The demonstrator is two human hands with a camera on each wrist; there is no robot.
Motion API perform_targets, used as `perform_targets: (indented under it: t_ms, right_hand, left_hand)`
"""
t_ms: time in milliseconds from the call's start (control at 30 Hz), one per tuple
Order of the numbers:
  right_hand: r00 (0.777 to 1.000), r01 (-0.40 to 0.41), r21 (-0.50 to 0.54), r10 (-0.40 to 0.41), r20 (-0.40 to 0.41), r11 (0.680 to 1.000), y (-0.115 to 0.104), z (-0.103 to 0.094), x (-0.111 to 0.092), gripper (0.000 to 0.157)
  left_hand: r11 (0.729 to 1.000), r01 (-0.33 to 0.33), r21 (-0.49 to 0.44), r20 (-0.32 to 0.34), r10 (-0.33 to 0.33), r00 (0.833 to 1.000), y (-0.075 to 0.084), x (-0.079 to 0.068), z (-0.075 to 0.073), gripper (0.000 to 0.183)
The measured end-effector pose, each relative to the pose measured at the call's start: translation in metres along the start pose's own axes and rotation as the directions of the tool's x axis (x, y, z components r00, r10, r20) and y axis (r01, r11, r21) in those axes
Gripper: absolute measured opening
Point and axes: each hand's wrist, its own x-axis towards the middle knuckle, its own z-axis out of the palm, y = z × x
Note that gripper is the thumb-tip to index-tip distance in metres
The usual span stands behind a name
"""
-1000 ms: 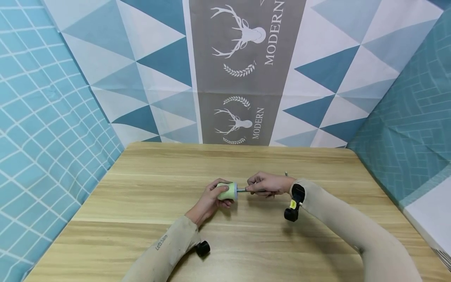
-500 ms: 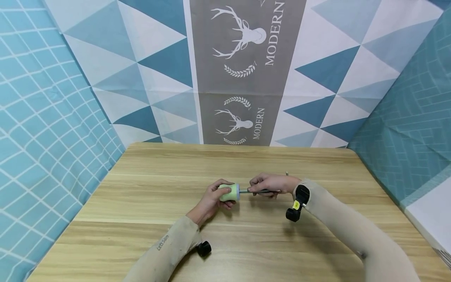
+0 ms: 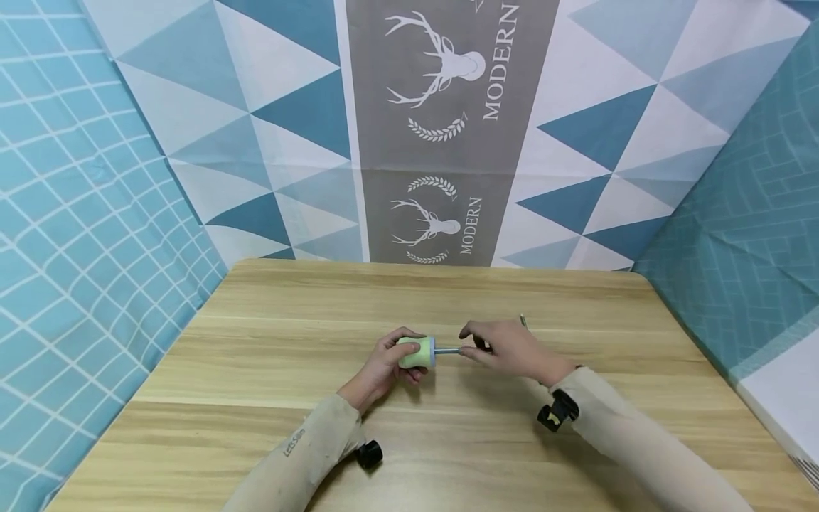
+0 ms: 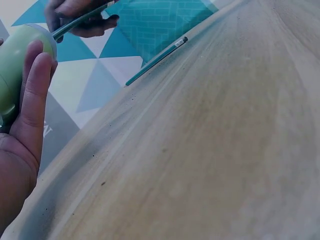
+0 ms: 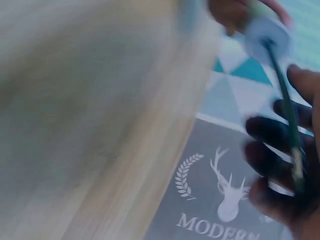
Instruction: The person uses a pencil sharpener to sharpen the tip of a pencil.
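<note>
My left hand [image 3: 384,363] grips a rounded green pencil sharpener [image 3: 423,353] with a pale blue end that faces right. A dark green pencil [image 3: 446,350] stands with one end in that pale blue face. My right hand [image 3: 514,350] holds the pencil loosely, its thumb against the shaft and the index finger raised. In the right wrist view the pencil [image 5: 285,95] runs between the thumb and the curled fingers, blurred. The left wrist view shows the green sharpener [image 4: 15,65] against the left palm, with the straightened fingers along its side.
A second pencil [image 4: 157,61] lies on the wooden table [image 3: 288,306] behind my right hand. Patterned cloth [image 3: 441,142] hangs beyond the table's back edge. A white box-like thing [image 3: 780,398] stands at the right edge.
My right hand has turned at the wrist and its fingers have loosened and lifted around the pencil. The right forearm has swung down and right. The left hand and sharpener stay nearly still.
</note>
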Motion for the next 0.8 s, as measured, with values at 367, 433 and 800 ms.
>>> perform_targets:
  t_ms: [367, 433, 800]
  right_hand:
    - [0.784, 0.345, -0.737, -0.61, -0.114, 0.581, 0.0, 0.025, -0.001, 0.03]
    - [0.78, 0.359, -0.755, -0.621, -0.08, 0.548, 0.0, 0.025, 0.0, 0.03]
    - [0.851, 0.43, -0.614, -0.525, 0.031, 0.661, 0.001, 0.023, 0.006, 0.036]
  left_hand:
    - [1.0, 0.019, -0.01, -0.023, -0.019, 1.0, -0.001, 0.002, -0.001, 0.02]
    - [1.0, 0.021, -0.014, -0.021, -0.021, 1.0, -0.001, 0.002, -0.001, 0.019]
    - [0.998, 0.042, -0.042, -0.034, -0.043, 0.998, -0.001, 0.001, 0.0, 0.02]
